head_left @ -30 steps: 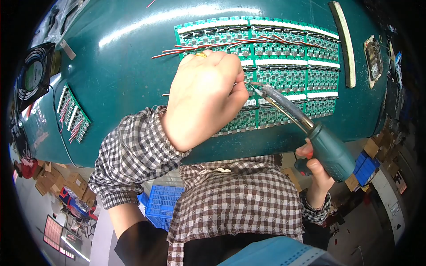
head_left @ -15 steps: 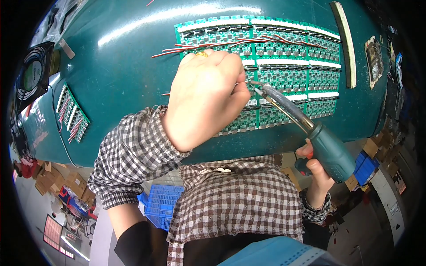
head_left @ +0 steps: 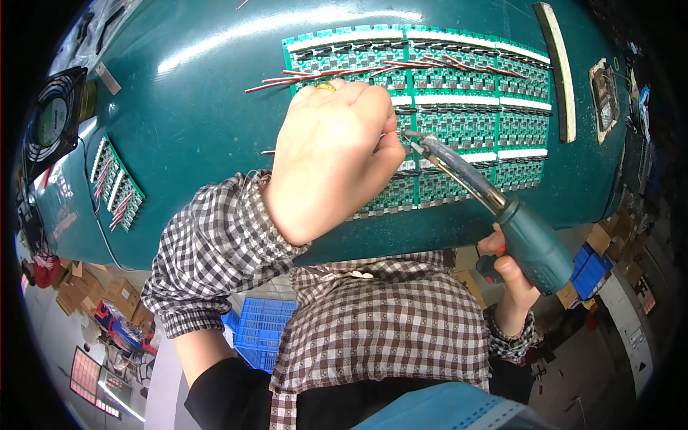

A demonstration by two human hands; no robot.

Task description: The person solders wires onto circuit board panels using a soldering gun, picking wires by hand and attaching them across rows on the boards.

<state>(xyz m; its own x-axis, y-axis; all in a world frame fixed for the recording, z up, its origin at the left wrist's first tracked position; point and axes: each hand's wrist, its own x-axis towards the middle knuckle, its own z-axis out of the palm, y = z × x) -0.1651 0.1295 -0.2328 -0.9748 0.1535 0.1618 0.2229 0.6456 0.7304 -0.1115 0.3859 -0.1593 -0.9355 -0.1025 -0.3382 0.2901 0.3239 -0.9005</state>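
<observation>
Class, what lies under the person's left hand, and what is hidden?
The left hand covers part of the green circuit boards; a red wire end shows at its left. Anything in its grip is hidden.

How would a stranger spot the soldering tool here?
Start at the big green table, then find the circuit boards on it. Toward their lower right, the right hand grips the soldering tool, its tip pointing up-left at the boards. Unlike the flat boards and thin red wires, it has a thick dark-green handle.
</observation>
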